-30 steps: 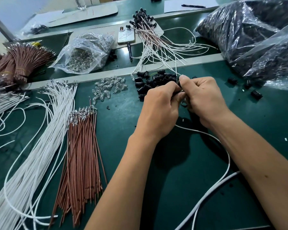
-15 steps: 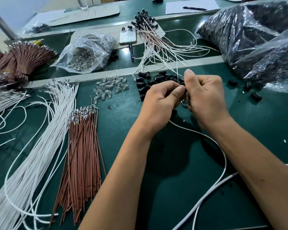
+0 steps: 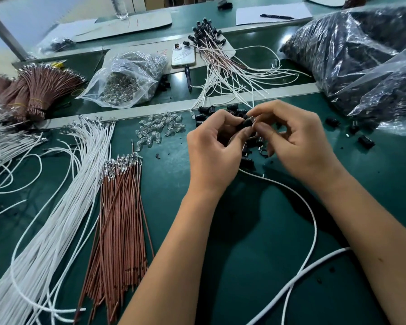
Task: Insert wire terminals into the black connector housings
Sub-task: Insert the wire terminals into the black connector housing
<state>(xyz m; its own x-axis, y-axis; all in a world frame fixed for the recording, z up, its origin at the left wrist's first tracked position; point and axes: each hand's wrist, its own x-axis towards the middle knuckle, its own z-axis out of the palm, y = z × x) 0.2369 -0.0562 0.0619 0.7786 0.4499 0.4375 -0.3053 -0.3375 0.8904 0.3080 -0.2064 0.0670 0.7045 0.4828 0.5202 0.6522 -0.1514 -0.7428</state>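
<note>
My left hand (image 3: 215, 148) pinches a black connector housing (image 3: 246, 124) between thumb and fingers above the green mat. My right hand (image 3: 295, 137) meets it from the right, its thumb and forefinger pinching at the housing's tip; what they hold there is too small to tell. A white wire (image 3: 312, 212) trails from under my hands toward me. Loose black housings (image 3: 204, 111) lie just behind my hands. White terminal wires (image 3: 63, 200) and brown terminal wires (image 3: 121, 221) lie in bundles at the left.
Small clear bulbs (image 3: 158, 130) are scattered left of the housings. A clear bag of bulbs (image 3: 127, 83), a phone (image 3: 183, 55) and finished wire assemblies (image 3: 223, 59) lie beyond a grey rail. Big bags of black parts (image 3: 352, 48) fill the right rear.
My hands have opened apart slightly, so the black housing now shows between the fingertips. The camera view has shifted a little; the wires on the mat have not moved.
</note>
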